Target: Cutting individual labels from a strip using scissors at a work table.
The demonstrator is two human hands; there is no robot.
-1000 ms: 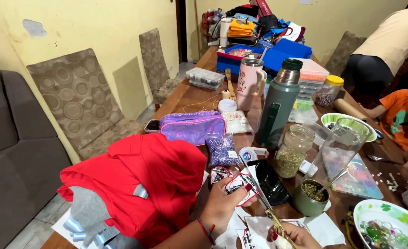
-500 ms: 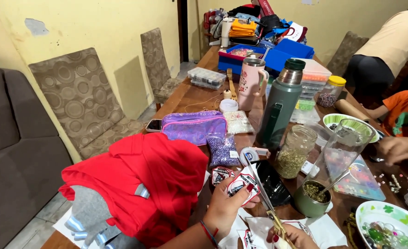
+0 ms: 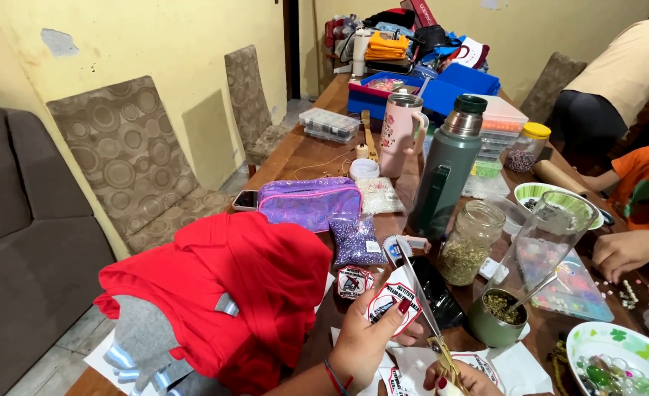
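Note:
My left hand (image 3: 364,337) holds a small round printed paper sticker (image 3: 390,302) at the near edge of the wooden table (image 3: 302,158). My right hand (image 3: 462,380) grips yellow-handled scissors (image 3: 425,312), whose long blades point up and left beside the sticker. Cut white paper scraps (image 3: 496,363) lie under both hands. Another round sticker (image 3: 354,281) lies on the table to the left.
A red hoodie (image 3: 229,293), purple pouch (image 3: 310,202), bead bag (image 3: 354,240), green thermos (image 3: 447,165), pink tumbler (image 3: 399,133), jars and bowls crowd the table. Another person's hand (image 3: 625,253) rests at right. Patterned chairs (image 3: 130,158) stand at left.
My view has shifted slightly. The scissors and sticker stay between my hands. The other person's hand at right has moved onto the table near the beads.

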